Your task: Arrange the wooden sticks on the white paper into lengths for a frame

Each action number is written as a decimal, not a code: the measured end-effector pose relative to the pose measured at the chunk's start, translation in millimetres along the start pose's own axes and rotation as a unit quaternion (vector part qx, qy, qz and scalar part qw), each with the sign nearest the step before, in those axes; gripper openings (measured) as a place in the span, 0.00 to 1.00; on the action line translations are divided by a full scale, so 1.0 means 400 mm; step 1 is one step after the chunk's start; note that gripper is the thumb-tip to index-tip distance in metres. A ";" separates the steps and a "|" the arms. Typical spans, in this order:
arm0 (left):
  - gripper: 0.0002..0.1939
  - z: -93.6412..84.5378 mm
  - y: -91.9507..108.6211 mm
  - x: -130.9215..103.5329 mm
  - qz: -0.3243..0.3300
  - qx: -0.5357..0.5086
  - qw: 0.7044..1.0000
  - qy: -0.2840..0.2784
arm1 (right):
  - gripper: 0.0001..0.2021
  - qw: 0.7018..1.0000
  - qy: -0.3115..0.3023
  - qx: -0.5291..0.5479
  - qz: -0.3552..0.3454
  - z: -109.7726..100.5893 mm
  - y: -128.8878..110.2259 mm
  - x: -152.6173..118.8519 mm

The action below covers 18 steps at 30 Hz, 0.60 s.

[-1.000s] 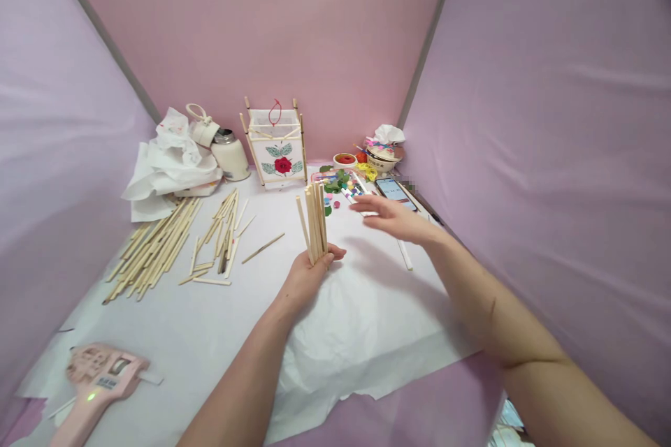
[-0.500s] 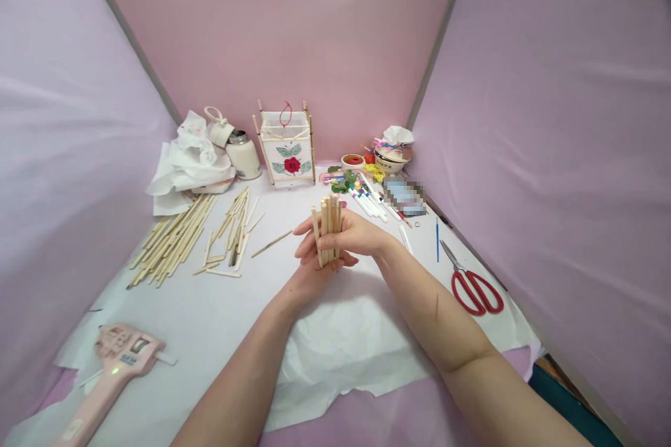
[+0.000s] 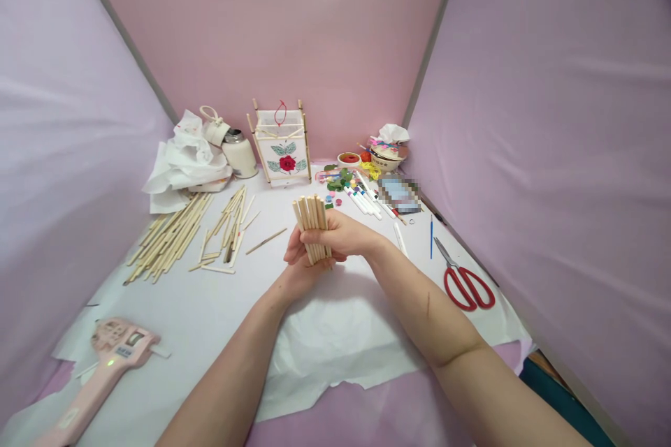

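above the white paper, both hands wrapped a bundle of sticks: the left hand gripped its base, the right hand closed round its middle. squaring the ends probably called for a loose, even squeeze.

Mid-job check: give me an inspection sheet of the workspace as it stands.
Surface: table under white paper.
Job's things: stick bundle, upright.
Clutter: loose sticks, paper lantern, markers, scissors, glue gun, crumpled paper, flask.
Grip: left hand and right hand both closed on the bundle.
Cables: nothing seen.
Surroundings: pink and lilac fabric walls.
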<state>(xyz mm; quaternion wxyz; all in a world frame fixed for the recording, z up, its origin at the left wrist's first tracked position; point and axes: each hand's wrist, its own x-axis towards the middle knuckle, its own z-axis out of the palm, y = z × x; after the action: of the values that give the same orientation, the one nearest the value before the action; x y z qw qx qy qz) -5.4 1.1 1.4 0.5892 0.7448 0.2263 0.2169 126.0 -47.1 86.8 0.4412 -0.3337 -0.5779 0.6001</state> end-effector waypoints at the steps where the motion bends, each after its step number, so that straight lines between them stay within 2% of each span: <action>1: 0.14 -0.001 0.002 0.001 -0.009 0.003 1.000 0.015 | 0.17 1.000 0.004 0.001 -0.010 0.000 0.000 0.000; 5: 0.12 -0.003 0.007 0.005 -0.031 -0.022 0.997 0.059 | 0.17 0.998 0.035 0.013 -0.046 0.000 -0.004 0.000; 12: 0.18 0.000 0.005 0.003 -0.008 -0.074 0.993 0.086 | 0.18 0.992 0.095 0.027 -0.074 -0.016 0.007 0.008; 18: 0.18 -0.005 0.002 0.000 -0.016 -0.044 0.998 0.044 | 0.19 0.996 0.064 0.036 -0.058 -0.021 0.015 0.004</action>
<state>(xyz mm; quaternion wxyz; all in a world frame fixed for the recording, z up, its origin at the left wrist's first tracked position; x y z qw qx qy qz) -6.7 2.5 2.5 0.6142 0.7043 0.2535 0.2497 132.0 -41.9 80.0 0.5229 -0.3215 -0.5448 0.5713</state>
